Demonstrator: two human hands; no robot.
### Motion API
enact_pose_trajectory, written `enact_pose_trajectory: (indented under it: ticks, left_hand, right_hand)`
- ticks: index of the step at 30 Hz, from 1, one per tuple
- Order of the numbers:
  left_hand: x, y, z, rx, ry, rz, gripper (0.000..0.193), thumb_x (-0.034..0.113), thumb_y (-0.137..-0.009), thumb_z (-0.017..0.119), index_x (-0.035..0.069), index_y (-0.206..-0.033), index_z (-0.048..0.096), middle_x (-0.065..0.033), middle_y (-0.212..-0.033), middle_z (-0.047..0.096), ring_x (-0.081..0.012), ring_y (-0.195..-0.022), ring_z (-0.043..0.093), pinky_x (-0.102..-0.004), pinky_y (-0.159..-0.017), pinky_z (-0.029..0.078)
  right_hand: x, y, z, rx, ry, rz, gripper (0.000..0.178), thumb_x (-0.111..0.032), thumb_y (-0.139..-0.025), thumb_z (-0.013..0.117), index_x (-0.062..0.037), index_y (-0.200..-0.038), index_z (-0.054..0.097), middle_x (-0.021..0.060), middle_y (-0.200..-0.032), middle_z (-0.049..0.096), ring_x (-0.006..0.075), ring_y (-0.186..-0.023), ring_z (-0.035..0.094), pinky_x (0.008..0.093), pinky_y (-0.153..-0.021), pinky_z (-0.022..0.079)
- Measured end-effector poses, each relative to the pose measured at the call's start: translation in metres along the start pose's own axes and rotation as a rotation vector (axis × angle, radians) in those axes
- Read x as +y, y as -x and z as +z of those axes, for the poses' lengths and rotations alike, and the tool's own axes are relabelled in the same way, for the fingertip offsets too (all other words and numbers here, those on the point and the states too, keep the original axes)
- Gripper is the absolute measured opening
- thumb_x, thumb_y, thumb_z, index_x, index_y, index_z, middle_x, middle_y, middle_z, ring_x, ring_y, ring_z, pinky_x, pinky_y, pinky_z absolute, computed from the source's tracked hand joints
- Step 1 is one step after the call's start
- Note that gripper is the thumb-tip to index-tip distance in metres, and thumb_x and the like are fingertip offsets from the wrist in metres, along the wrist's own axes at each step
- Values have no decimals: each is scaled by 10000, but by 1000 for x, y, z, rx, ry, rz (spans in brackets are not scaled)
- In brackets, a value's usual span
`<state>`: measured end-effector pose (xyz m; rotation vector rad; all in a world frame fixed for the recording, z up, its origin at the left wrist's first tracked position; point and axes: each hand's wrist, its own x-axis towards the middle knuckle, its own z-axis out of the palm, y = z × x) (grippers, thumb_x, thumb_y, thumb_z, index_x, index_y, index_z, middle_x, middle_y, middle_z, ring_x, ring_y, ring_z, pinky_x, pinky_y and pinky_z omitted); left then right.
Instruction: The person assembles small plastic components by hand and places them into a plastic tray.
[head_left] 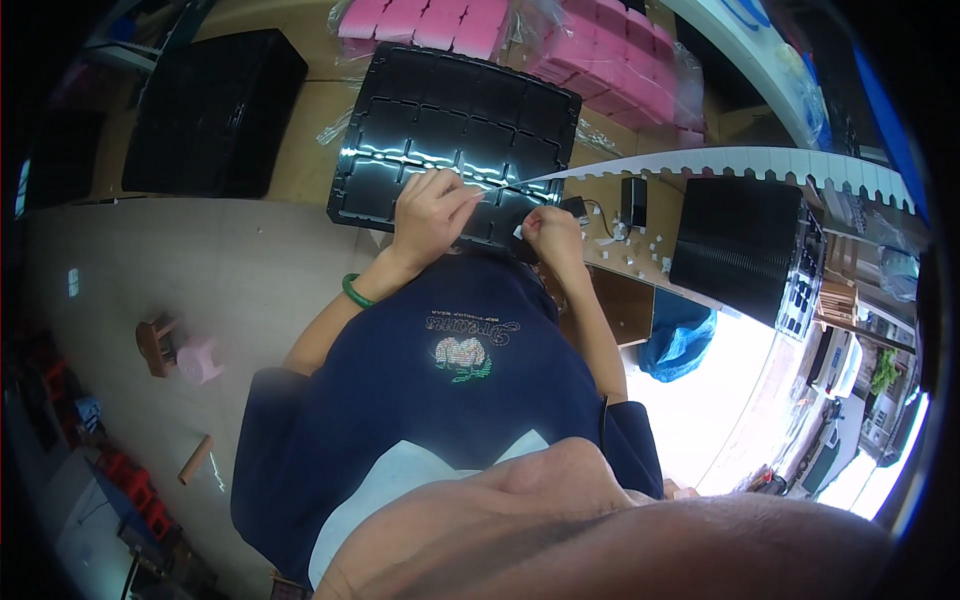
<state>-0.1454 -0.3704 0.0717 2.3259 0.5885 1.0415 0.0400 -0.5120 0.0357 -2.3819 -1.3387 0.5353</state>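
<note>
My left hand (432, 214) is over the near middle of a black plastic tray (440, 88) with moulded compartments. Its thumb and forefinger pinch the narrow end of a long white strip (690, 166) with a notched lower edge. From there the strip arches away to the right. My right hand (553, 236) is closed at the tray's near right corner, with a small white piece (519, 231) showing at its fingertips. What that piece is, I cannot make out. Bright light glints across the tray's middle.
Pink foam blocks (425, 24) in clear plastic lie behind the tray. Stacked black trays stand left (215, 115) and right (740, 240) on the brown bench (310, 165). White scraps (655, 246) and a small black box (634, 202) lie right. A pink stool (199, 361) stands on the floor.
</note>
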Motion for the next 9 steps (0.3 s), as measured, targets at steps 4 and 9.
enact_pose_trajectory:
  ticks: [4,9]
  left_hand:
    - [3,1,0,-20,-7,-13,70,128,-783,722,93,-843,717,-12,-784,582,-202,-746,569,-332,-677,423]
    - [-1,2,1,-35,25,0,78,123,-796,733,93,-867,741,-26,-771,590,-203,-720,563,-330,-664,429]
  right_hand:
    - [-2,-4,1,-24,111,-68,105,-148,-722,656,-48,-741,684,152,-783,673,342,-770,655,436,-720,522]
    - [2,-9,-10,-159,-60,-8,162,-178,-688,696,-38,-769,703,183,-790,682,332,-766,673,409,-721,534]
